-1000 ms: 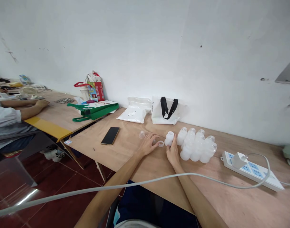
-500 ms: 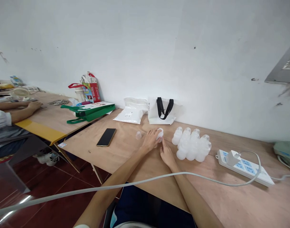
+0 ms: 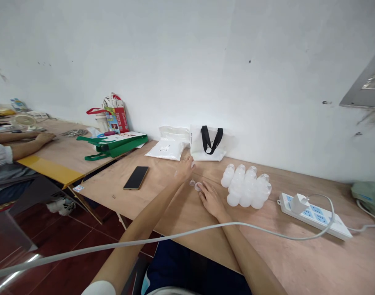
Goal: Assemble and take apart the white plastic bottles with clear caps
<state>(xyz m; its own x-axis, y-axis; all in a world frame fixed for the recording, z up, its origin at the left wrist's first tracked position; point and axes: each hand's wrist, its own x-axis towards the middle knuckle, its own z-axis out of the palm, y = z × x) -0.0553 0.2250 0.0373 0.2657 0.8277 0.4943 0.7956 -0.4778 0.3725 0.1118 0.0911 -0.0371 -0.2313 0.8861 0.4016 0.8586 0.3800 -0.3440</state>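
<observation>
My left hand (image 3: pixel 185 169) reaches over the tabletop below the white bag, its fingers curled round a small white plastic piece (image 3: pixel 193 164), mostly hidden by the hand. Just below it, a small clear plastic part with a thin stem (image 3: pixel 192 182) stands on the wood. My right hand (image 3: pixel 212 199) rests on the table with its fingers apart, the fingertips touching the edge of a round clear plastic cap (image 3: pixel 197 186). To its right stand several milky, round-bellied plastic bottles (image 3: pixel 247 188) with clear tops, grouped in close rows.
A black phone (image 3: pixel 136 178) lies left. Against the wall are a plastic packet (image 3: pixel 165 150) and a white bag with black handles (image 3: pixel 198 151). A power strip (image 3: pixel 316 215) sits right; its white cable (image 3: pixel 187 236) crosses before my arms. Another person's arm (image 3: pixel 27 145) rests at the neighbouring table.
My left hand has moved left and away from my right hand, taking the white piece along. The stemmed clear part and the round cap now show between the hands. My right hand has shifted slightly left.
</observation>
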